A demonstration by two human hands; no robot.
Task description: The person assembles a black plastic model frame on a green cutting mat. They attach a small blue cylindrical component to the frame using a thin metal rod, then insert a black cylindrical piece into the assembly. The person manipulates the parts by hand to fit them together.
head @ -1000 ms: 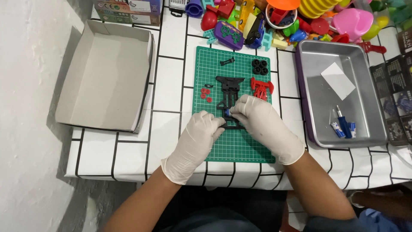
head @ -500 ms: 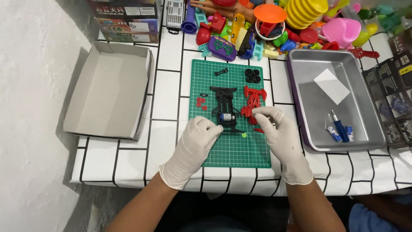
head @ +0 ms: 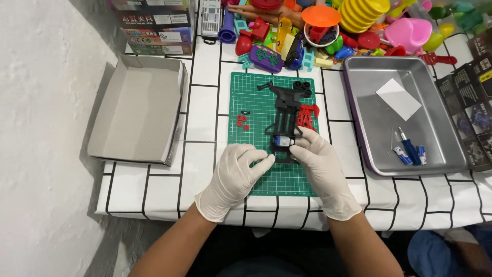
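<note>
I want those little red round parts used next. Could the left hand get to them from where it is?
Probably yes. The red round parts lie loose on the green mat, just beyond the left hand, with only bare mat between. The black chassis sits off to their right.

An empty grey cardboard box [head: 137,110] lies on the left of the tiled table [head: 205,72], a metal tray [head: 400,115] with a white paper [head: 398,98] on the right, colourful toys [head: 328,31] behind
</note>
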